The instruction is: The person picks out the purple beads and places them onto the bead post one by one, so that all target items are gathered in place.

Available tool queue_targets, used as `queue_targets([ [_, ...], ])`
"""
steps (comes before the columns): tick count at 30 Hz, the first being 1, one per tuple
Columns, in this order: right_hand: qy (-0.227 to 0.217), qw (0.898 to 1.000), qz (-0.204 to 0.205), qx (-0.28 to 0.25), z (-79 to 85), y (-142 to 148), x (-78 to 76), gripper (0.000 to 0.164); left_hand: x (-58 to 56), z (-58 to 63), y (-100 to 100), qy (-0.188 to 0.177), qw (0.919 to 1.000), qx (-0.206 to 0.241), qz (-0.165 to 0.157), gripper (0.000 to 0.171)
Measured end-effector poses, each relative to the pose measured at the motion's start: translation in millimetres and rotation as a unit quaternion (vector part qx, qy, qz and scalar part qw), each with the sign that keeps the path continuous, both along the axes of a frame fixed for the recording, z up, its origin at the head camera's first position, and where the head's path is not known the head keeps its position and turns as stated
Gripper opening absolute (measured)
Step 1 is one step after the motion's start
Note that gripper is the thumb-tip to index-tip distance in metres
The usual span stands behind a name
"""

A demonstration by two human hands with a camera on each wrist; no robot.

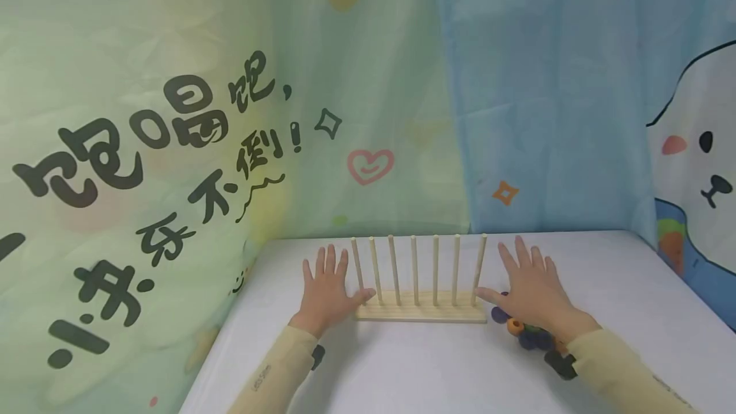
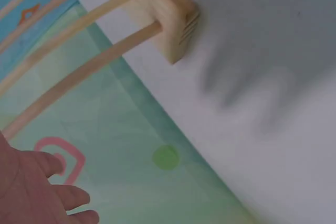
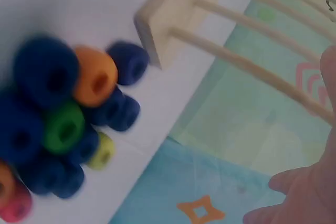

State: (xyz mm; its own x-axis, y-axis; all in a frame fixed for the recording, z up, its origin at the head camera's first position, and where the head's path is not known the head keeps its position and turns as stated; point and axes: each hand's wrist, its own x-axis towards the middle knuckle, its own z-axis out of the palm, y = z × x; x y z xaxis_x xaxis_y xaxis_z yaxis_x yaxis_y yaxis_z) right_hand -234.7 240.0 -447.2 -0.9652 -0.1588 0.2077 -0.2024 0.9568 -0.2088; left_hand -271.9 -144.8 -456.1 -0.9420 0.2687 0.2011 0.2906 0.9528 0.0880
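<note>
A pale wooden rack [image 1: 422, 315] with several upright pegs stands mid-table. My left hand [image 1: 328, 289] hovers at its left end, fingers spread and straight, the thumb overlapping the leftmost peg in the head view. On the other side my right hand [image 1: 535, 289] is spread too, its thumb reaching toward the rightmost peg. Neither hand holds anything. Below the right hand lies a heap of wooden beads with holes, partly hidden by it in the head view. The right wrist view shows dark blue beads [image 3: 46, 72], an orange bead [image 3: 95, 76], a green bead [image 3: 64, 128] and a yellow bead [image 3: 102, 150].
The white table [image 1: 425, 369] runs back to a printed curtain [image 1: 368, 94] with dark lettering and a cartoon animal at the right. A black strap piece [image 1: 560, 364] shows at the right wrist.
</note>
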Motion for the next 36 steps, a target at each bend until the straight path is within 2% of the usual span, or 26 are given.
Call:
queue_targets([
  [5,-0.012,1.0,-0.007,-0.015,-18.9,-7,13.2,0.106,4.7,-19.2,3,-0.012,0.9998,0.014,-0.005,0.102],
  [9,-0.022,0.999,-0.014,-0.021,-37.3,-12,21.0,0.107,9.6,-29.3,7,-0.03,0.9992,0.024,-0.009,0.101],
  [15,-0.002,1.0,-0.028,-0.01,-57.0,-19,31.4,0.106,14.3,-43.2,10,-0.031,0.999,0.029,-0.016,0.094],
  [17,0.001,0.999,-0.03,-0.018,-59.6,-23,36.6,0.105,14.9,-48.7,11,-0.044,0.9977,0.048,-0.02,0.087],
  [20,0.0,0.999,-0.025,-0.035,-61.6,-32,44.5,0.102,14.7,-58.4,12,-0.09,0.991,0.097,-0.021,0.078],
  [24,-0.012,0.998,-0.023,-0.06,-63.8,-46,53.2,0.099,13.4,-71.0,12,-0.143,0.9774,0.155,-0.014,0.077],
  [28,-0.035,0.996,-0.027,-0.072,-67.6,-57,59.5,0.1,13.1,-77.9,13,-0.159,0.9682,0.193,-0.01,0.078],
  [31,-0.049,0.995,-0.028,-0.083,-72.0,-62,63.2,0.099,12.8,-78.7,14,-0.166,0.9619,0.217,-0.004,0.076],
  [36,-0.04,0.991,-0.037,-0.122,-71.9,-66,68.7,0.077,10.0,-77.1,14,-0.169,0.9549,0.244,0.002,0.067],
])
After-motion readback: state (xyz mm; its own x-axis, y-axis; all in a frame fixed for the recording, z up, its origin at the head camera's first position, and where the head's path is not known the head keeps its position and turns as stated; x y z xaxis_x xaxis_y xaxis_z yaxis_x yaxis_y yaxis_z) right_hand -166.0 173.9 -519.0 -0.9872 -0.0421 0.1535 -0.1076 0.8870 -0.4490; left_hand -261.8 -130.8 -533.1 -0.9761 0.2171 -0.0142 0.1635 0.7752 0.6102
